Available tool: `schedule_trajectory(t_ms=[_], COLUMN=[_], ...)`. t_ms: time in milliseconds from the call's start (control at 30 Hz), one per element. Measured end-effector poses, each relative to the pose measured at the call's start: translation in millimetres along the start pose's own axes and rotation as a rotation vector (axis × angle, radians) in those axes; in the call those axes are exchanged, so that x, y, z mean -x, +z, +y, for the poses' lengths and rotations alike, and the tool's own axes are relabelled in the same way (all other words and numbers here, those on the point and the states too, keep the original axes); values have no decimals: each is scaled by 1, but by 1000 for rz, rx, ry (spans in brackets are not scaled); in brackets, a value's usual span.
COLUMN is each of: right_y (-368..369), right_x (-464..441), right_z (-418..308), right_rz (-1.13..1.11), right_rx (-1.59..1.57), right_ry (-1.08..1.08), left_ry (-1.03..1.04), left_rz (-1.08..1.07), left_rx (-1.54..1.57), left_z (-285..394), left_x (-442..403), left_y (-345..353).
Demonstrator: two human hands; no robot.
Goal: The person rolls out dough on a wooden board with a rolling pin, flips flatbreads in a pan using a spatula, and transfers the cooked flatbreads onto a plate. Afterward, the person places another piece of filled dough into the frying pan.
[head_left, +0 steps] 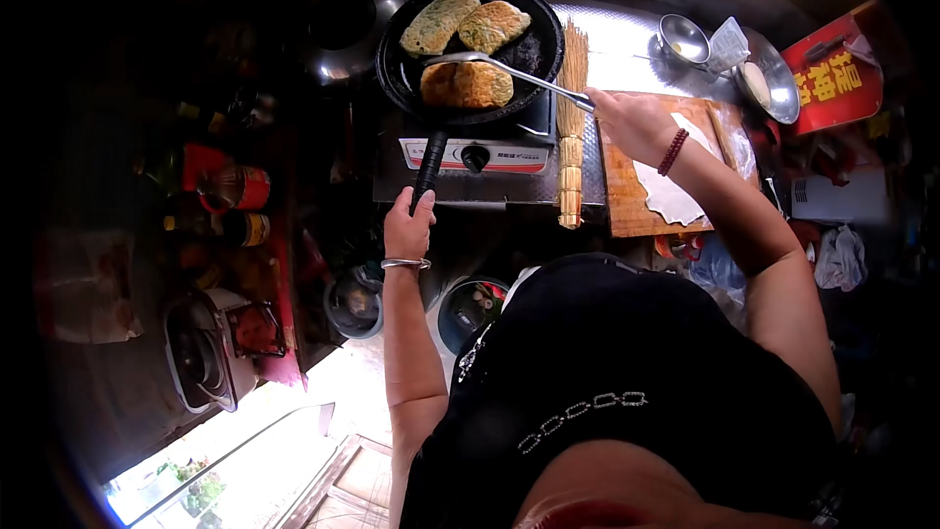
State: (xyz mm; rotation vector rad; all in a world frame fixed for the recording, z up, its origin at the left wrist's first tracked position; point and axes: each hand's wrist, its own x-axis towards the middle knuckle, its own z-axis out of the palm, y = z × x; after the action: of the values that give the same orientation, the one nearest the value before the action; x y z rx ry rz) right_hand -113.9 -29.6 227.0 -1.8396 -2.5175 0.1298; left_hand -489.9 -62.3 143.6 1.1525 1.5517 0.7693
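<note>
My left hand (406, 225) is wrapped round the black handle of a frying pan (537, 51), which sits on a gas stove (514, 159). Three flat, browned stuffed pancakes lie in it: one at the back left (441, 23), one at the back right (494, 26) and a darker one (466, 88) in front. My right hand (634, 125) grips the end of a long metal spatula (534, 78). The spatula's head reaches over the back edge of the front pancake; whether it touches the pan is hidden.
Right of the stove lies a straw brush (572, 88). Beside it, a wooden board (627, 216) carries a sheet of white dough (671, 198). Behind are a small metal bowl (683, 37) and a wide metal basin (780, 88). Bins (354, 309) stand below the counter; bottles crowd the left.
</note>
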Motion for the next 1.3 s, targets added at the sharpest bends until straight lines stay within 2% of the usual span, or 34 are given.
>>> schedule_trajectory(t_ms=[100, 133, 167, 267, 367, 500, 733, 767, 933, 1033, 1167, 1233, 1300], right_y=[-26, -61, -70, -92, -110, -123, -77, -55, -45, -24, 9, 16, 17], right_x=[14, 20, 22, 21, 7, -8, -31, -31, -11, -31, -51, -42, -20], right_z=[-1, -18, -13, 8, 14, 1, -1, 5, -8, 5, -2, -10, -11], right_rz=[-37, -198, -245, -394, -528, -507, -535, -541, -384, -385, -301, -236, -209], right_rx=[-346, -765, -929, -1356, -1523, -1447, -1405, -1495, -1566, -1419, -1621, -1594, -1707], right_ry=[5, 307, 325, 570, 779, 847, 718, 695, 677, 647, 588, 565, 487], left_ry=[11, 10, 8, 21, 15, 26, 26, 28, 23, 6, -17, 16, 26], left_rz=[16, 17, 16, 3, 6, 15, -17, -15, -26, -36, 6, -17, -29], left_rx=[15, 16, 15, 14, -1, -12, -3, -6, 15, 55, 14, 16, 19], left_z=[-3, -2, -1, -2, -2, -8, -3, -4, -4, -6, -2, -5, -4], left_x=[-1, 0, 0, -1, -1, -4, -2, -2, -3, -5, 0, -1, -2], left_y=[2, 2, 2, 1, 1, 1, -1, 0, 0, -1, 1, -1, -2])
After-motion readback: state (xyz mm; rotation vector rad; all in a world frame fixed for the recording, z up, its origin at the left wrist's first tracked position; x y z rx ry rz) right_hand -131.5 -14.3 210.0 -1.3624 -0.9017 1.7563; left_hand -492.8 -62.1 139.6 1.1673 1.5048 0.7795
